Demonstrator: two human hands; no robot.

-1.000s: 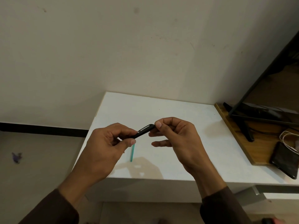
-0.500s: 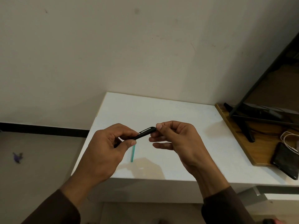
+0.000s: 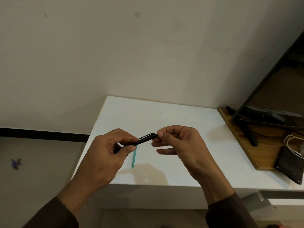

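A black pen (image 3: 145,139) with a clip is held in the air above a white table (image 3: 164,116). My left hand (image 3: 105,152) grips its lower barrel between thumb and fingers. My right hand (image 3: 179,143) pinches the pen's upper end with thumb and forefinger, its other fingers loosely curled. A thin teal stick (image 3: 134,156), perhaps a refill, lies on the table just below the pen, its upper end hidden behind my left thumb.
A wooden board (image 3: 243,140) at the right carries a dark monitor stand (image 3: 250,129), a black phone (image 3: 289,165) and a white cable (image 3: 292,142). The wall stands close behind the table. The floor lies to the left, with a small purple scrap (image 3: 16,163).
Both hands have stayed almost in place with the pen between them. My right hand's fingers have shifted slightly at the pen's upper end.
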